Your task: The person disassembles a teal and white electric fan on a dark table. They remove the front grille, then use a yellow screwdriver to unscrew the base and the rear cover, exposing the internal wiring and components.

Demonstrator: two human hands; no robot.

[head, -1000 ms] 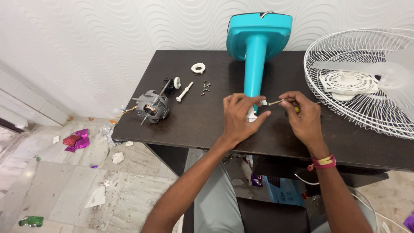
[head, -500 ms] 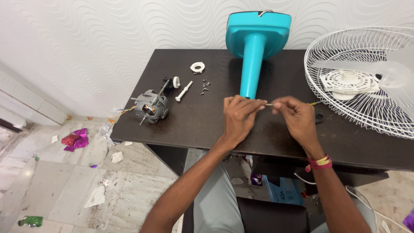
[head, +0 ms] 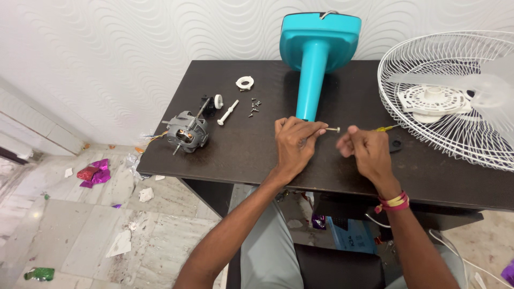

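My left hand (head: 293, 143) pinches a long metal bolt (head: 333, 129) by one end, so it points right over the dark table (head: 241, 155). My right hand (head: 365, 151) is a short gap from the bolt's head, fingers curled. The yellow end of a screwdriver (head: 386, 128) sticks out past it, and the hand seems to hold that tool. Just behind my left hand lies the teal fan stand (head: 310, 75), its base against the wall.
A grey fan motor (head: 184, 132) sits at the table's left edge. Near it are a white pin (head: 228, 113), a white ring (head: 245, 83) and several loose screws (head: 255, 107). A white fan grille (head: 455, 96) covers the right side. Litter lies on the floor (head: 96, 225).
The hands were joined at the bolt; now my right hand has pulled back right and down, leaving the bolt in my left hand. A white part under my left hand a second ago no longer shows.
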